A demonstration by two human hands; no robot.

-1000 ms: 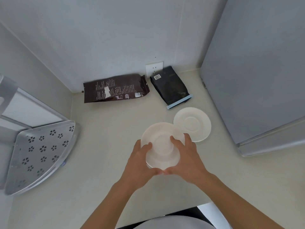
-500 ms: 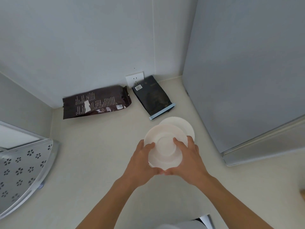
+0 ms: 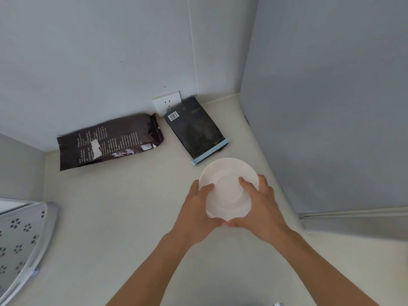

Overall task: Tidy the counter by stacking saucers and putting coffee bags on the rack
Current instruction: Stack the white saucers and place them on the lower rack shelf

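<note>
While both hands, left hand (image 3: 199,207) & right hand (image 3: 261,205), clamp the saucers (image 3: 228,186) by opp. rims, lower level, let go together. Coffee bags (image 3: 110,141) lie beyond the grip; rack (image 3: 24,241) far left.

White saucers (image 3: 228,173) stacked, held in both hands; brown bag (image 3: 110,141) & black bag (image 3: 196,127) flat by wall; rack (image 3: 19,241) left.

Print on both coffee bags (image 3: 110,141) — too small to read.
</note>
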